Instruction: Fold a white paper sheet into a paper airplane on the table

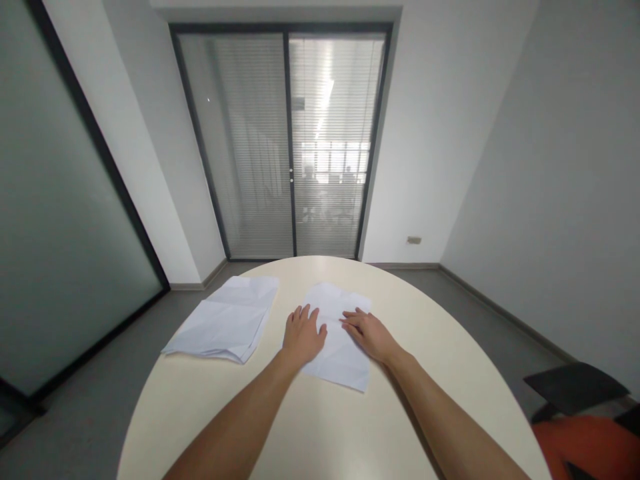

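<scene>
A creased white sheet of paper (336, 357) lies on the round cream table (320, 433) in front of me. My left hand (303, 335) rests palm down on the sheet's left side, its fingers spread. On the right side of the same sheet, my right hand (371, 333) lies with its fingers stretched inward toward the left. Neither hand grips anything; both touch the paper from above. Parts of the sheet's left and right edges are hidden under the hands. To the left sits a stack of creased white paper (227, 317), apart from my hands.
An orange chair with a black armrest (575, 388) stands at the lower right, beside the table. Beyond the table is a glass door with blinds (327, 147). A frosted glass panel (65, 220) is on the left, and a wall socket (414, 240) sits low on the wall.
</scene>
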The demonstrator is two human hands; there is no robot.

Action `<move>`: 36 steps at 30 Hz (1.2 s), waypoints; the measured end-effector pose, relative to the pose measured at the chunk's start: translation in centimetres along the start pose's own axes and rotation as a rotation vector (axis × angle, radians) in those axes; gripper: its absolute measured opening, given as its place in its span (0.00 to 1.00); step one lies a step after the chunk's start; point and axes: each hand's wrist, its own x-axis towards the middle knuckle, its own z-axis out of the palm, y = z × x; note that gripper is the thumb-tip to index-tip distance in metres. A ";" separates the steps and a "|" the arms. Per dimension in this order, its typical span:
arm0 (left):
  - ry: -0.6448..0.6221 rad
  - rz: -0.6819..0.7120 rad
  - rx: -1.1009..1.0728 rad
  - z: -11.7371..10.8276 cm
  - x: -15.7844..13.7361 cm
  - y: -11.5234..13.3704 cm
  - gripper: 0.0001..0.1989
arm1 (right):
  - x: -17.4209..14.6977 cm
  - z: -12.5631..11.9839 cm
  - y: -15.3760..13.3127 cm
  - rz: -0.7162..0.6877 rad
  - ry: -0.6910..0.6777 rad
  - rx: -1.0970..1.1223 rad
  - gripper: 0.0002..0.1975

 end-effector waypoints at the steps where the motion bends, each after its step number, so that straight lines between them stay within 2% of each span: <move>1: 0.006 0.012 -0.006 0.0 0.1 0.0 0.23 | 0.0 -0.1 -0.1 0.006 0.009 0.003 0.20; 5: 0.037 0.076 -0.032 -0.6 0.3 0.0 0.18 | -0.2 -0.7 -0.1 0.016 0.057 0.024 0.19; 13: 0.062 0.136 -0.110 -1.6 0.8 -0.2 0.11 | -0.3 -1.2 0.8 0.187 0.207 -0.068 0.18; 19: 0.086 0.061 -0.155 -0.8 1.2 -1.0 0.11 | -0.3 -1.4 0.6 0.192 0.264 -0.038 0.16; 29: 0.282 0.065 -0.276 -0.8 1.6 -1.9 0.10 | -0.3 -1.6 1.2 0.356 0.344 0.017 0.14; 36: 0.330 -0.029 -0.352 -0.6 1.8 -2.3 0.08 | 0.0 -1.9 1.6 0.356 0.416 0.067 0.13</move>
